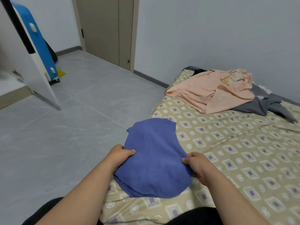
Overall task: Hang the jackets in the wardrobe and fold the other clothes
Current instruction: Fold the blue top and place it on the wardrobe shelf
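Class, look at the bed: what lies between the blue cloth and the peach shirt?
Only bare patterned bedsheet lies between the blue cloth and the peach shirt, as the head view shows.

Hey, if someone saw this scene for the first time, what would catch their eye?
The purple garment stands out first, lying at the near edge of the patterned bed, gripped at its sides by the left hand and right hand. Farther along the bed, a crumpled peach shirt lies partly over a grey garment.
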The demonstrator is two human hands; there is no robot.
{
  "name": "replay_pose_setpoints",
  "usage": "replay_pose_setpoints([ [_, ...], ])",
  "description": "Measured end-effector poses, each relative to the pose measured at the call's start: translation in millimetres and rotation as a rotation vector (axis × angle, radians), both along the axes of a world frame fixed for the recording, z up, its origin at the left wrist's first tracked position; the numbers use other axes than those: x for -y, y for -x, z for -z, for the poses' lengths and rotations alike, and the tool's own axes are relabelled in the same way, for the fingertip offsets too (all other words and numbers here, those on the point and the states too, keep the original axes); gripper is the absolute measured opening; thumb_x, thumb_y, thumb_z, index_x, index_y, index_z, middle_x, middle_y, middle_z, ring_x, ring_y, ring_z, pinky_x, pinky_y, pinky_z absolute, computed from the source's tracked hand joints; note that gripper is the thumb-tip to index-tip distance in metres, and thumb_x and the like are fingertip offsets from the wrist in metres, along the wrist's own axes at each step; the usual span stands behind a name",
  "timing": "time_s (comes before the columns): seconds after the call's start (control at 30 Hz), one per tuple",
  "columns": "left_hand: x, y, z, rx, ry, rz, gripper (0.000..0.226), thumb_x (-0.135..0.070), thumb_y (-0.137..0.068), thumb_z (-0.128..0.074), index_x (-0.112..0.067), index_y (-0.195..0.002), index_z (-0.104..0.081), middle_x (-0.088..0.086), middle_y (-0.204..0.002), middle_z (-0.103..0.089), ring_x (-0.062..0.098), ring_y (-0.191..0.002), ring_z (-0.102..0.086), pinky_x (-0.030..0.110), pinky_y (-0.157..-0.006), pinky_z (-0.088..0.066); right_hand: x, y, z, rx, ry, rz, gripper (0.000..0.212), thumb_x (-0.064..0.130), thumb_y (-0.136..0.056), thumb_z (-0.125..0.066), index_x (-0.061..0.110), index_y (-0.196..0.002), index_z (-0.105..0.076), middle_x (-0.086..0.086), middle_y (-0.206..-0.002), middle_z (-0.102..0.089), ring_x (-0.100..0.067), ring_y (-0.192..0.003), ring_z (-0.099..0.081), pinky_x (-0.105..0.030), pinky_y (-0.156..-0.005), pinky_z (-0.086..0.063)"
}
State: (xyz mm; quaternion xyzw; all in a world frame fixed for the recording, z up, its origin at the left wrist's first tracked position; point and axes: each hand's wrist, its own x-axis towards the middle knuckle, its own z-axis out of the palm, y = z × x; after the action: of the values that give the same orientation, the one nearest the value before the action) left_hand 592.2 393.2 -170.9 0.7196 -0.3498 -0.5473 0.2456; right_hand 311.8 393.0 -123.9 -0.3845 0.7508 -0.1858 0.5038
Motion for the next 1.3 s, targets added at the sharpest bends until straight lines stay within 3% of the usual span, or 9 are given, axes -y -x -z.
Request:
replay_pose_setpoints([
  [0.1,6.3,4.5,-0.3,0.275,0.122,0.033,0.054,-0.036,-0.084,-0.067,-0.007,-0.127,-0.051,0.003,-0.121,-0.058,0.026,-0.105,-0.06,0.031,-0.083,-0.045,2.9,-0.2,5.9,-0.041,0.02,-0.025,0.013,0.013,-0.086,-0.061,0.012,-0.077,-0.052,-0.007,-0.069,-0.051,-0.022,-0.063,-0.044,-0.032,-0.063,-0.036],
  [0.27,26.0,1.0,7.9,-0.211,-0.093,-0.098,0.039,-0.038,-0.09,-0.066,-0.005,-0.111,-0.067,0.009,-0.101,-0.073,0.025,-0.088,-0.069,0.032,-0.068,-0.053,24.6,-13.5,9.0,-0.044,0.185,0.055,0.025,0.019,-0.078,-0.059,0.019,-0.064,-0.038,-0.002,-0.06,-0.035,-0.02,-0.06,-0.03,-0.036,-0.059,-0.026],
  [0.47,71.7,-15.3,28.6,-0.576,-0.18,-0.202,0.029,-0.034,-0.093,-0.063,-0.007,-0.102,-0.072,0.006,-0.094,-0.074,0.021,-0.082,-0.072,0.034,-0.079,-0.053,94.9,-32.2,12.2,0.031,0.177,0.05,0.024,0.025,-0.074,-0.066,0.014,-0.073,-0.044,-0.006,-0.07,-0.037,-0.022,-0.067,-0.034,-0.035,-0.062,-0.03],
  [0.57,96.1,-20.3,43.2,-0.636,-0.252,-0.238,0.04,-0.04,-0.078,-0.077,-0.006,-0.097,-0.072,0.007,-0.095,-0.068,0.027,-0.087,-0.067,0.037,-0.085,-0.049,131.7,-37.5,18.2,0.105,0.088,0.103,0.033,0.028,-0.074,-0.077,0.005,-0.088,-0.058,-0.003,-0.087,-0.065,-0.023,-0.078,-0.063,-0.033,-0.076,-0.054],
  [0.7,116.5,-14.2,57.9,-0.721,-0.329,-0.273,0.035,-0.043,-0.084,-0.071,-0.009,-0.081,-0.075,0.006,-0.085,-0.072,0.025,-0.075,-0.07,0.035,-0.078,-0.053,162.7,-44.5,23.5,0.081,0.007,0.054,0.029,0.015,-0.085,-0.074,0.005,-0.11,-0.062,-0.008,-0.106,-0.068,-0.026,-0.095,-0.066,-0.036,-0.084,-0.054],
  [0.83,127.7,-6.7,58.6,-0.786,-0.238,-0.29,0.018,-0.021,-0.094,-0.06,-0.009,-0.097,-0.073,0.008,-0.09,-0.074,0.022,-0.076,-0.072,0.032,-0.068,-0.059,187.3,-50.1,22.8,0.145,0.093,0.011,0.019,0.009,-0.094,-0.059,0.012,-0.11,-0.066,-0.007,-0.106,-0.071,-0.024,-0.093,-0.067,-0.034,-0.08,-0.054],
  [0.93,134.5,-11.4,44.9,-0.782,-0.096,-0.356,0.015,-0.014,-0.095,-0.057,-0.005,-0.102,-0.068,0.009,-0.089,-0.073,0.021,-0.077,-0.071,0.033,-0.073,-0.059,199.6,-52.9,13.2,0.156,0.219,0.021,0.014,0.006,-0.096,-0.055,0.015,-0.097,-0.065,-0.001,-0.093,-0.068,-0.018,-0.082,-0.063,-0.031,-0.072,-0.053],
  [1.07,141.4,-23.1,9.5,-0.558,0.29,-0.35,0.022,0.006,-0.09,-0.056,-0.007,-0.106,-0.062,0.009,-0.092,-0.071,0.019,-0.079,-0.07,0.028,-0.066,-0.059,199.2,-52.4,1.2,0.119,0.226,-0.067,0.018,0.0,-0.089,-0.059,0.017,-0.087,-0.066,-0.003,-0.091,-0.07,-0.022,-0.086,-0.065,-0.036,-0.085,-0.053],
  [1.3,96.0,-37.7,-36.3,-0.007,0.564,-0.06,0.027,0.009,-0.078,-0.069,-0.015,-0.07,-0.059,-0.011,-0.058,-0.056,0.002,-0.053,-0.048,0.014,-0.05,-0.04,151.9,-39.7,-37.7,0.094,0.364,-0.048,0.023,-0.009,-0.086,-0.057,0.01,-0.094,-0.068,-0.002,-0.077,-0.061,-0.007,-0.06,-0.053,-0.008,-0.041,-0.037],
])
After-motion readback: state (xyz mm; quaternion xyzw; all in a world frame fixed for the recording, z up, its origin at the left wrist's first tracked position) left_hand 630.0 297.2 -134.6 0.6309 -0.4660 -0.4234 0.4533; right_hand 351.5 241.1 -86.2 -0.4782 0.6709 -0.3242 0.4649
